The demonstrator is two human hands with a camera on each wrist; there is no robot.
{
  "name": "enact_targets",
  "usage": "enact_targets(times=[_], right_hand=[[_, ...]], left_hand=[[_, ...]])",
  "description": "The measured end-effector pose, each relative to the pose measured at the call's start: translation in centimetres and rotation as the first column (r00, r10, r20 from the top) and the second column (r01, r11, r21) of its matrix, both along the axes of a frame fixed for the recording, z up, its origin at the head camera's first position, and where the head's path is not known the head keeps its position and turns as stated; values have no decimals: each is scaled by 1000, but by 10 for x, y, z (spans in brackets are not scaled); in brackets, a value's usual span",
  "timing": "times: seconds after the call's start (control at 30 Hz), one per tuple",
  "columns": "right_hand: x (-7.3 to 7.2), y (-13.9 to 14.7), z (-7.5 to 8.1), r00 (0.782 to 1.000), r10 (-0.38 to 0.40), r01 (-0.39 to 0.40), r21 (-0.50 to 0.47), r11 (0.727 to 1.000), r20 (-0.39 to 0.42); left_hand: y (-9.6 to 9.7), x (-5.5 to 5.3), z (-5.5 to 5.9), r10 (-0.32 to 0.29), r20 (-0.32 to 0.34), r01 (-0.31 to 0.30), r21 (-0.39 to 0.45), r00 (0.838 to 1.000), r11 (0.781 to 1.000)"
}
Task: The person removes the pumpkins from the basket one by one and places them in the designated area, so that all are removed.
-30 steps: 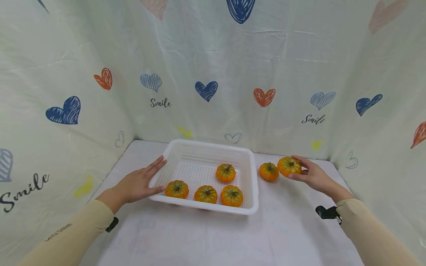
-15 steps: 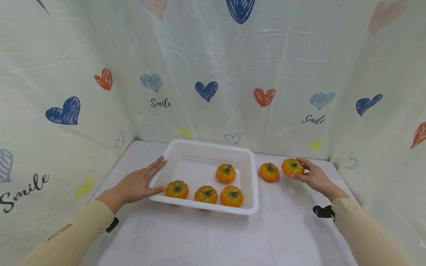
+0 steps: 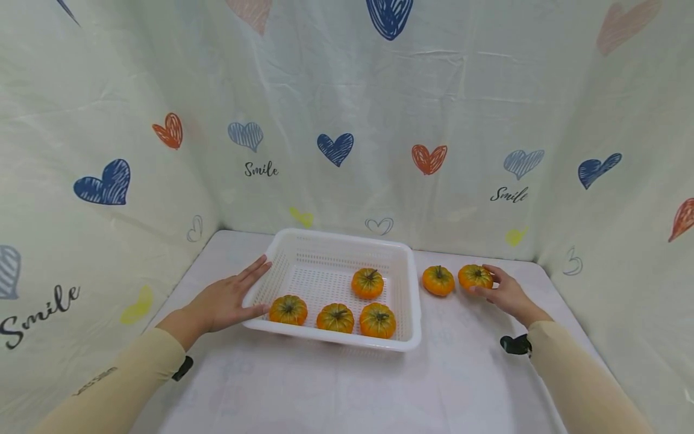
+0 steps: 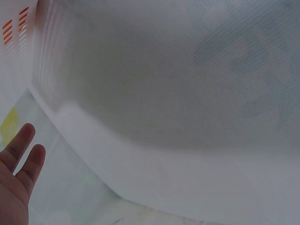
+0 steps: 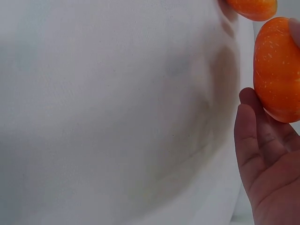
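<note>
My left hand [image 3: 225, 301] lies on the left side of a white perforated plastic basket [image 3: 413, 301], fingers spread on its rim. In the left wrist view only two of its fingers [image 4: 32, 166] show clearly. With thumb and fingers, my right hand [image 3: 508, 295] holds a small orange pumpkin [image 3: 474, 276] by its right side. From the right wrist, that pumpkin [image 5: 279, 70] appears between the thumb tip and the other fingers, partly cut off by the frame. A second small pumpkin [image 3: 438, 281] sits on the table just to its left, apart from the hand.
Several more small pumpkins are inside the basket: one toward the right [image 3: 367, 283], the others along its near side, such as the left one [image 3: 288, 309]. A white cloth covers the table [image 3: 325, 386]. Heart-printed curtains [image 3: 379, 90] enclose the back and sides.
My right hand has moved the held pumpkin slightly right and then down toward the table, beside the second pumpkin. The left hand and the basket have stayed in place.
</note>
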State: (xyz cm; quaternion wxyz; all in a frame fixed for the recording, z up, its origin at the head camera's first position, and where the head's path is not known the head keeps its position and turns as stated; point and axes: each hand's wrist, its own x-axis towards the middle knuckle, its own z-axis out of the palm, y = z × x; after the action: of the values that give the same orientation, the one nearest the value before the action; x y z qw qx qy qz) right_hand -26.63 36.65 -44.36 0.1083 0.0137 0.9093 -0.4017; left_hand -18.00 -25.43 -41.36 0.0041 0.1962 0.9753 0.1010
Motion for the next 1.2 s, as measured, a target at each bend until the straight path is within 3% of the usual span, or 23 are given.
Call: enact_targets(times=[0.23,0.63,1.2], right_hand=[[-4,-3,-6,1000,-28,28,19,999,15],[-8,-3,-13,999,-26,25,72,997,22],[-9,-4,-18,999,0,-6,124,992,46]], left_hand=[[0,-1,0,1,3,-1,-5,1000,1000],[2,1,0,-8,-20,8,-9,1000,1000],[1,0,0,7,2,-7,-12,1000,1000]])
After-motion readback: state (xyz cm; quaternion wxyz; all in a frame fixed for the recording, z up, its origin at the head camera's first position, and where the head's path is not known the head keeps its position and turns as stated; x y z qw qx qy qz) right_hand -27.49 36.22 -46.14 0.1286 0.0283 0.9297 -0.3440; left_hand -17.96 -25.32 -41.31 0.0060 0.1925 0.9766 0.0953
